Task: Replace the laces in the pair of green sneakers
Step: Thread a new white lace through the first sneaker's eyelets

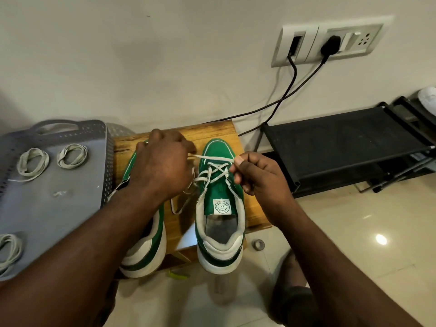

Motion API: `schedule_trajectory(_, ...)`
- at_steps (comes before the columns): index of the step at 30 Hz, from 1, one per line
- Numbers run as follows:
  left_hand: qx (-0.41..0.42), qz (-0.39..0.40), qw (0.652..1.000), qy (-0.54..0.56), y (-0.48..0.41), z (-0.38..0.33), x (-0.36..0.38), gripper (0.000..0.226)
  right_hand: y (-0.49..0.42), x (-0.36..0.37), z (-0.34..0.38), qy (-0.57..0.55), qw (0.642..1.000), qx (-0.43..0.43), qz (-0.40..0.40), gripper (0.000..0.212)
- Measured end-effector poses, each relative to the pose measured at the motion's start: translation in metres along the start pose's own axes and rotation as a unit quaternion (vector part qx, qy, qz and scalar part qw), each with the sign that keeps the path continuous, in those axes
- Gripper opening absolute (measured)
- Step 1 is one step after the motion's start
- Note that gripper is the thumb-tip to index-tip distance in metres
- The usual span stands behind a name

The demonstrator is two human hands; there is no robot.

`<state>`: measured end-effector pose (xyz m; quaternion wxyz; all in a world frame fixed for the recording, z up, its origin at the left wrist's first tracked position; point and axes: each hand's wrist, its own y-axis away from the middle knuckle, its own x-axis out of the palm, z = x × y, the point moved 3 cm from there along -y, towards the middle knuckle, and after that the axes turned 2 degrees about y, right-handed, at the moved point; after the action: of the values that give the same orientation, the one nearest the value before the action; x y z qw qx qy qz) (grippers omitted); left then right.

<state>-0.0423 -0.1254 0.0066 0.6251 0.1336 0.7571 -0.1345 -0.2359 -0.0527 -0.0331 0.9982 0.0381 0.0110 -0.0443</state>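
The left sneaker (pixel 151 251) is mostly hidden by the left hand (pixel 162 166). Both sneakers are laid lengthwise on the desk (pixel 221 131), toes pointed away. The lace (pixel 212 158) of the right sneaker (pixel 221 187) is pinched taut by that hand and the right hand (pixel 262 178).

Sneakers (pixel 220 197) on stool (pixel 179 135), tray (pixel 70 208) left

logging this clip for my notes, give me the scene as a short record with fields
surface: wooden stool, both sneakers on it
right sneaker: green, white lace crossed through toe-end eyelets only
left sneaker: green, partly hidden by left forearm
left hand: pinches the lace
right hand: pinches the lace's other stretch
tray: grey, three coiled laces on it
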Motion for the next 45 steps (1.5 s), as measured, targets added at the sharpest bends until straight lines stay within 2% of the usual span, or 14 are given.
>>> schedule_trajectory(2,0.065,0.012,0.996,0.062,0.006,-0.02,-0.002,0.045,0.001,0.007,-0.002,0.008,1.0,0.002,0.012,0.029)
schedule_trajectory(4,0.113,0.001,0.993,0.029,0.008,-0.034,-0.002,0.033,0.001,0.009,-0.001,0.014,1.0,0.0,0.015,0.03)
schedule_trajectory(9,0.056,0.035,0.998,-0.006,0.0,-0.019,0.001,0.031,-0.002,0.002,-0.003,0.035,0.999,0.008,0.002,0.029)
schedule_trajectory(12,0.084,0.105,0.984,0.117,0.003,-0.023,0.003,0.042,0.0,0.002,-0.006,0.042,0.999,0.005,0.011,0.027)
schedule_trajectory(14,0.091,0.115,0.966,0.215,0.005,-0.03,0.001,0.028,0.0,0.003,-0.005,0.05,0.999,-0.001,0.015,0.027)
schedule_trajectory(16,0.06,0.096,0.959,0.259,0.002,-0.028,0.0,0.012,0.0,0.002,-0.004,0.066,0.998,-0.002,-0.003,0.025)
schedule_trajectory(19,-0.015,0.075,0.951,0.3,-0.003,-0.017,0.003,0.016,-0.001,-0.003,-0.002,0.091,0.995,0.006,-0.049,0.016)
schedule_trajectory(21,-0.052,0.077,0.939,0.332,-0.002,-0.013,0.006,0.013,0.002,-0.006,-0.001,0.167,0.985,0.011,-0.036,0.018)
schedule_trajectory(24,-0.085,0.074,0.927,0.357,0.0,-0.013,0.009,0.009,0.007,-0.003,-0.003,0.359,0.932,0.008,0.055,0.052)
schedule_trajectory(26,-0.084,0.081,0.928,0.354,0.001,-0.015,0.012,0.01,0.009,0.001,-0.004,0.395,0.917,-0.005,0.047,0.052)
schedule_trajectory(28,-0.075,0.099,0.928,0.352,0.002,-0.02,0.015,0.012,0.008,-0.003,-0.002,0.364,0.932,0.0,-0.008,0.032)
schedule_trajectory(31,-0.071,0.122,0.922,0.36,0.002,-0.026,0.019,0.013,0.006,-0.014,-0.005,0.252,0.963,0.078,-0.062,0.011)
schedule_trajectory(37,-0.083,0.122,0.941,0.306,0.006,-0.036,0.031,0.009,0.001,-0.023,-0.016,0.028,0.977,0.207,-0.037,0.012)
schedule_trajectory(45,-0.095,0.076,0.974,0.192,0.011,-0.047,0.035,0.012,0.002,-0.021,-0.019,-0.02,0.974,0.227,-0.007,0.021)
